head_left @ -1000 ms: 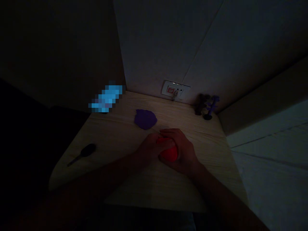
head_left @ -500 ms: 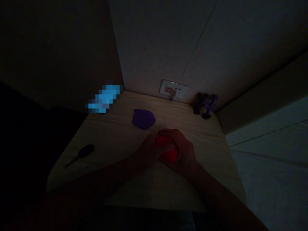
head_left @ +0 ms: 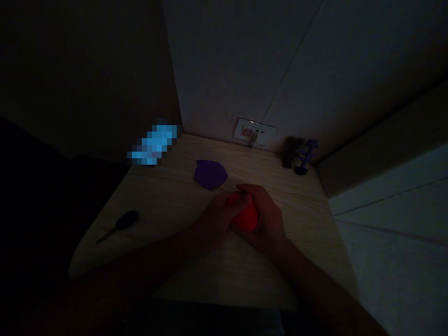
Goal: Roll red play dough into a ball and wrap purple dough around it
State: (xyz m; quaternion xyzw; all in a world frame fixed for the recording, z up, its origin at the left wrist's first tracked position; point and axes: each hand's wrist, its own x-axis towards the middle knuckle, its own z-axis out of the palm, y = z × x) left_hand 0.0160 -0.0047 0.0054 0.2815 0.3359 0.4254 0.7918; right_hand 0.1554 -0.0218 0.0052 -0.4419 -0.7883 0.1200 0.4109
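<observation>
A bright red, rounded lump point(head_left: 248, 218), perhaps modelling clay, sits between my two hands over the middle of the table. From the left, my left hand point(head_left: 219, 215) grips it, with the thumb lying across its top. My right hand point(head_left: 268, 219) is curled round its right side, fingers along the far edge. The lump's underside is hidden by my hands. Just beyond them lies a flat purple piece point(head_left: 210, 174) with an uneven outline, touched by neither hand.
On the wooden table point(head_left: 164, 196), a dark tool point(head_left: 126, 220) with an oval end and thin shaft lies left. A glowing, pixelated object point(head_left: 156, 143) is at the back left. A wall socket point(head_left: 255, 130) is behind; a purple figure point(head_left: 307, 156) and a dark one point(head_left: 291, 151) stand back right.
My left thumb has shifted slightly up and away across the red lump, and my right fingers have moved a little. The view has shifted slightly; the table items lie as before.
</observation>
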